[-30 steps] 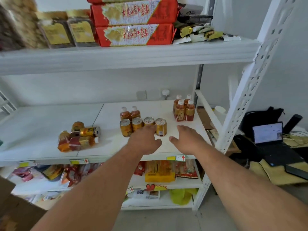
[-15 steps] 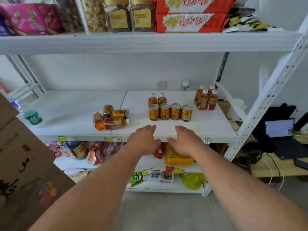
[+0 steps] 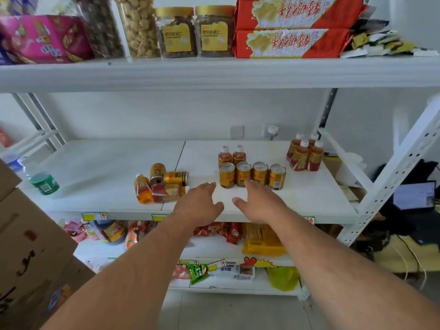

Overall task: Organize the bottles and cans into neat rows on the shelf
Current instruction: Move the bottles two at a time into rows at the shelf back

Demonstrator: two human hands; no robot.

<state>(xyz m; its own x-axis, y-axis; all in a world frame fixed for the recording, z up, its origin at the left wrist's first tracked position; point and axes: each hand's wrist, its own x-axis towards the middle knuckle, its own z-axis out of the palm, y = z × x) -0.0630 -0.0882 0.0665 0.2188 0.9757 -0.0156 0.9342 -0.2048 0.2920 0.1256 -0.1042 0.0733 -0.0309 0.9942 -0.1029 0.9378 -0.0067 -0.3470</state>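
Note:
On the white middle shelf (image 3: 309, 201) several gold cans (image 3: 252, 173) stand in a row, with two orange bottles (image 3: 232, 156) upright behind them. At the right a cluster of orange bottles (image 3: 306, 156) stands upright. To the left lies a jumble (image 3: 162, 184): a gold can on its side (image 3: 176, 178), another can upright (image 3: 157, 169), an orange bottle (image 3: 142, 189) and a bottle lying down. My left hand (image 3: 198, 206) and my right hand (image 3: 258, 203) hover over the shelf's front, fingers relaxed, holding nothing. The right fingertips are just before the can row.
The top shelf (image 3: 214, 72) carries jars, red packets and a pink bag. A green-capped bottle (image 3: 42, 182) lies at the shelf's left end. Cardboard boxes (image 3: 31, 253) stand at lower left. Snack packets fill the lower shelves. A laptop (image 3: 414, 195) sits on a desk to the right.
The view has swung left and drawn back, bringing the jumble and the boxes into sight. Both hands pulled back from the can row toward the shelf's front, then reached in again slightly.

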